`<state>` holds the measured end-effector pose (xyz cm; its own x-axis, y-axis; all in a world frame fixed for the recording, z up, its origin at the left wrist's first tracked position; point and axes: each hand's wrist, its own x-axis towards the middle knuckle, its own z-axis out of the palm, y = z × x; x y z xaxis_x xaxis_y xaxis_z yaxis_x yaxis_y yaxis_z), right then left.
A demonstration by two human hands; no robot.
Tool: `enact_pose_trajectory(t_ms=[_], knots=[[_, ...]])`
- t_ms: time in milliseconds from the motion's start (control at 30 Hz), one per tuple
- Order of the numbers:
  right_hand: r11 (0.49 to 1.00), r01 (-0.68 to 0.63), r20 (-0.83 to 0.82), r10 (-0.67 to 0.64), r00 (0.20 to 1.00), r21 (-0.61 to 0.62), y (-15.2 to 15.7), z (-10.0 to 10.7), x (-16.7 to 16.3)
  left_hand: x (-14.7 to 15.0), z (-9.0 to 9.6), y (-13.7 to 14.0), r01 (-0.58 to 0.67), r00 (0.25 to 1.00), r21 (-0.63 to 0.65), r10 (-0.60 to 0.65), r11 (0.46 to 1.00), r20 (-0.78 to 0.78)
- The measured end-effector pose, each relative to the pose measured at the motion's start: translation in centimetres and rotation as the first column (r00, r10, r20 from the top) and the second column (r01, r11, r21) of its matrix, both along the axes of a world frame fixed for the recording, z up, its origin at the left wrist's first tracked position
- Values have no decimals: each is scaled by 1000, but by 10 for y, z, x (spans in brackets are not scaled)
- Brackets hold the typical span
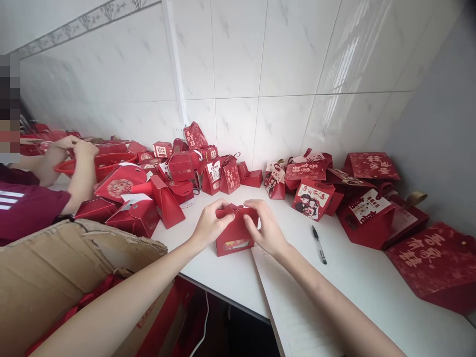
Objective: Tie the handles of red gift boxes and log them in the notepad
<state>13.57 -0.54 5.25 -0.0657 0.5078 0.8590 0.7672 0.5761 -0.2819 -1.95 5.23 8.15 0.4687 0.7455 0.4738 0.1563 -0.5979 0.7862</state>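
Near the front edge of the white table (223, 272), directly before the person, a small red gift box (232, 233) is held upright between two bare hands. Its upper left edge is gripped by the left hand (212, 225), with the thumb laid across the front face. Its upper right edge is pinched between the thumb and fingers of the right hand (265, 225). A pale oblong panel is noted low on the front face; the back of the box is hidden.

To the right of the box, a sheet of paper (280, 307) is partly covered by the right forearm, and a black pen (319, 245) is laid beyond it. Farther right, large red boxes (435, 263) are grouped, and a box printed with a couple (312, 201) is placed at their left.

At the left, a tall red box (168, 202) is stood beside further red packaging. A red basket (64, 167) is partly screened by a co-worker's arms (84, 171). An open carton (40, 260) is positioned in the left foreground, with red material contained inside.
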Motion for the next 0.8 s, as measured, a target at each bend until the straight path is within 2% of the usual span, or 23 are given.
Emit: enact_pose_trajectory(t_ms=[100, 233, 467, 667, 800], knots=[[995, -94, -1, 94, 996, -43, 15, 9, -3, 0, -3, 0, -16, 998, 23, 15, 1000, 60], [998, -55, -59, 57, 997, 36, 26, 2, -11, -2, -6, 1, -64, 991, 86, 52, 994, 126], [995, -46, -71, 53, 996, 94, 27, -8, -12, 3, -12, 3, -153, 985, 252, 128, 956, 113], [989, -52, -26, 57, 998, 138, 28, -12, -9, 6, -10, 4, -92, 995, 399, 67, 912, 76], [986, -87, -7, 89, 996, 141, 28, -12, -8, 3, -11, 5, -69, 998, 429, 64, 900, 27]])
